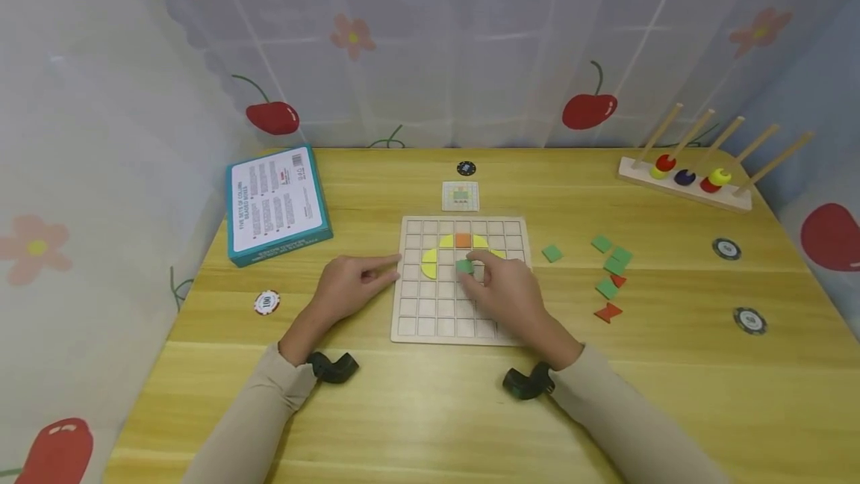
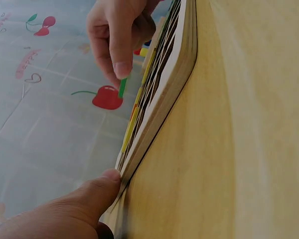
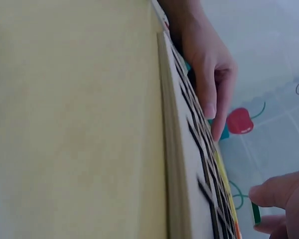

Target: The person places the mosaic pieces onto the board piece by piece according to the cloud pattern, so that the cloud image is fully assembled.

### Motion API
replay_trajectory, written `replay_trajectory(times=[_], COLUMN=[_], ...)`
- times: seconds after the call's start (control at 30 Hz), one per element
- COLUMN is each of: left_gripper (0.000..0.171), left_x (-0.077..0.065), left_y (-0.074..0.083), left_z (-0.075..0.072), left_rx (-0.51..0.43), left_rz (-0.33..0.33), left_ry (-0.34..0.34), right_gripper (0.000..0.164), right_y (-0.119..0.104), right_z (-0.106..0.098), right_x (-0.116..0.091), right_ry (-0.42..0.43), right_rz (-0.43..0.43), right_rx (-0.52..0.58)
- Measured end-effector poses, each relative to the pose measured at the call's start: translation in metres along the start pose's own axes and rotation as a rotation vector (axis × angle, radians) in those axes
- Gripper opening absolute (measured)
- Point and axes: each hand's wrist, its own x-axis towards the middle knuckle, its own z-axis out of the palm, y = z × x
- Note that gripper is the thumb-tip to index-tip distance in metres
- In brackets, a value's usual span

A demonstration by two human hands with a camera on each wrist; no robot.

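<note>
A wooden grid board (image 1: 426, 308) lies on the table. My right hand (image 1: 510, 293) pinches a green square tile (image 1: 464, 267) between thumb and fingers, above the board's middle; the left wrist view shows this tile (image 2: 122, 88) held apart from the grid. With thumb and fingers stretched out, my left hand (image 1: 346, 290) touches the board's left edge. In the grid sit an orange square tile (image 1: 463, 240) and several yellow curved pieces (image 1: 428, 264), some partly behind my right hand. Beyond the board is a small pattern card (image 1: 460, 202).
Loose green tiles (image 1: 601, 243) and red notched pieces (image 1: 608, 312) are scattered right of the board. A teal box (image 1: 278, 200) lies at the back left, a peg stand with beads (image 1: 692, 189) at the back right. Round chips (image 1: 266, 302) lie around the table.
</note>
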Motion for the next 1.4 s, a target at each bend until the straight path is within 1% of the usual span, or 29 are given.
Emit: replay_trajectory(times=[0.07,0.17,0.3,0.5,0.6,0.73,0.9,0.97,1.03,1.2,1.3,1.4], left_gripper=[0.033,0.033,0.033,0.033,0.033,0.033,0.033,0.033,0.034,0.034,0.034,0.034], left_x=[0.000,0.000,-0.001,0.000,0.000,0.001,0.000,0.000,-0.001,-0.002,-0.001,-0.001], left_y=[-0.001,-0.001,-0.001,0.000,0.000,0.000,-0.001,-0.002,-0.002,-0.002,-0.002,-0.002], left_z=[0.000,0.000,0.000,0.000,0.000,0.000,0.000,0.000,0.001,0.001,0.001,0.001], left_rx=[0.002,0.002,0.003,0.003,0.000,0.006,0.013,0.011,0.011,0.009,0.008,0.017], left_rz=[-0.006,-0.008,-0.005,0.003,0.004,0.011,0.014,0.013,0.011,0.007,0.011,0.013], left_ry=[0.001,-0.002,-0.004,0.004,0.003,0.005,0.005,0.004,0.004,0.005,0.002,-0.003], right_gripper=[0.033,0.034,0.035,0.033,0.031,0.027,0.024,0.024,0.024,0.023,0.022,0.020], right_y=[-0.005,-0.010,-0.012,-0.011,-0.009,-0.007,-0.007,-0.007,-0.007,0.001,0.011,0.028], right_z=[0.006,0.015,0.023,0.030,0.031,0.033,0.035,0.035,0.034,0.025,0.015,0.003], right_x=[0.008,0.017,0.023,0.024,0.024,0.022,0.022,0.022,0.021,0.013,0.003,-0.012], right_ry=[0.027,0.058,0.073,0.103,0.127,0.148,0.153,0.150,0.159,0.238,0.286,0.322], right_rz=[0.000,-0.011,-0.049,-0.111,-0.129,-0.134,-0.123,-0.117,-0.131,-0.197,-0.230,-0.261], right_rx=[-0.002,-0.040,-0.089,-0.111,-0.115,-0.115,-0.118,-0.116,-0.101,-0.023,0.018,0.031])
